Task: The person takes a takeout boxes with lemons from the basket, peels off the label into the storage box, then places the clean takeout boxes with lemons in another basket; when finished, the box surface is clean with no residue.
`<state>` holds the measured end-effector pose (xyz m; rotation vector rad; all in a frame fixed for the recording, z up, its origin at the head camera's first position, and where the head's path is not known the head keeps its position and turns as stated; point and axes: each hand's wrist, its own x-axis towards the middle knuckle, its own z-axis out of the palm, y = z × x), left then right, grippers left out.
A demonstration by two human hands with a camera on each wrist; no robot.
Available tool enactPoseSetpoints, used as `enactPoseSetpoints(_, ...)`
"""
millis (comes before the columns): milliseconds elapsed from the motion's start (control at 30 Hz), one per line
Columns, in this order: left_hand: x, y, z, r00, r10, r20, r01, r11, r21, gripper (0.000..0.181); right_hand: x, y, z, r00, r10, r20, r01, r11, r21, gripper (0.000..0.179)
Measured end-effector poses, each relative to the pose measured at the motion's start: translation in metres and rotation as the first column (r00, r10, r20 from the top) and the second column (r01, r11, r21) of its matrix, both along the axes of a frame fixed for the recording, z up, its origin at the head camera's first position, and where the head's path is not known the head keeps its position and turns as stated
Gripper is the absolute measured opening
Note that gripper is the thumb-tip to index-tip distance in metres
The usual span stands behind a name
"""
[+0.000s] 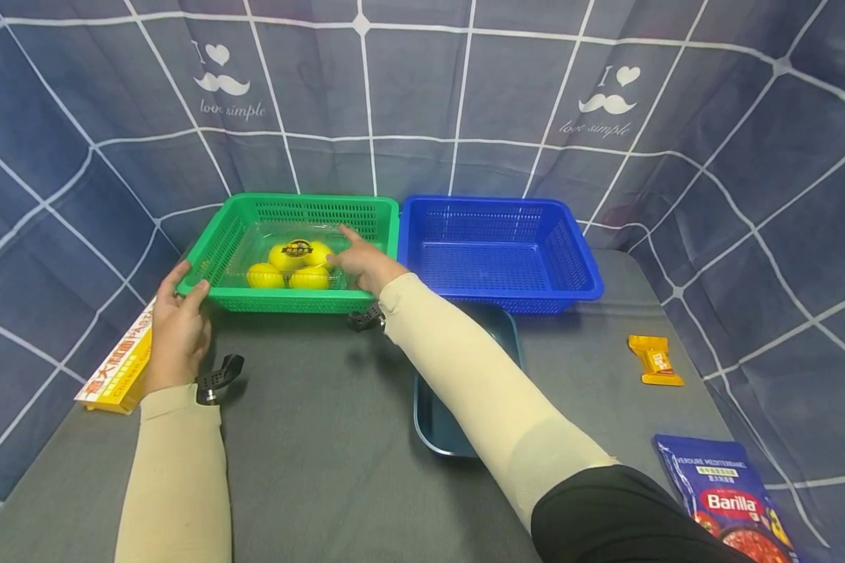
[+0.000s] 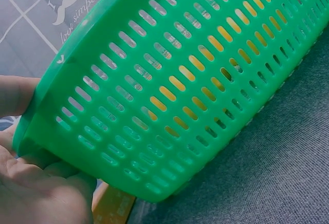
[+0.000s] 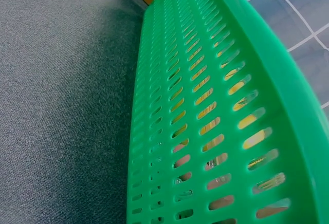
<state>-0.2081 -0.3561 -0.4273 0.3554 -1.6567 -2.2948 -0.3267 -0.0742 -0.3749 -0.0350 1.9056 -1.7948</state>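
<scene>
A clear plastic box [image 1: 253, 242] holding several lemons [image 1: 310, 277] lies inside the green basket [image 1: 282, 301], a dark label on top. My right hand [image 1: 369, 262] reaches over the basket's front right corner and grips the right end of the box. In the right wrist view that hand is mostly hidden behind the basket's slotted wall [image 3: 169, 85]. My left hand [image 1: 179, 332] grips the basket's front left corner, its thumb at the rim. The left wrist view shows fingers around the green rim [image 2: 38, 106], with lemon yellow showing through the slots.
A blue basket [image 1: 500, 301] stands right of the green one. Below it, a dark blue tray [image 1: 440, 426] is partly covered by my right forearm. A yellow pasta box [image 1: 123, 367] lies left, a small orange packet [image 1: 655, 361] and a Barilla pouch [image 1: 725, 493] right. Curtains surround the table.
</scene>
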Motion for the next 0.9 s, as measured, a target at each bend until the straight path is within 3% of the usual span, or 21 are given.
enactPoseSetpoints(333,0.0002,-0.0002,-0.0010,1.000,0.001,-0.013,-0.001,1.000,0.003,0.067,-0.0014,-0.0008,-0.0011,1.000,-0.023,0.001,0.023,0.998,-0.059,0.074)
enactPoseSetpoints(633,0.0000,-0.0018,-0.0024,1.000,-0.006,-0.028,0.007,0.999,0.032,0.066,0.0030,-0.0029,-0.0011,0.997,-0.061,-0.052,0.060,0.998,-0.022,0.067)
enactPoseSetpoints(900,0.0000,-0.0026,-0.0023,1.000,-0.010,-0.029,0.011,0.999,0.036,0.067,0.0027,-0.0005,0.0031,0.998,-0.051,-0.036,0.050,0.998,-0.038,0.066)
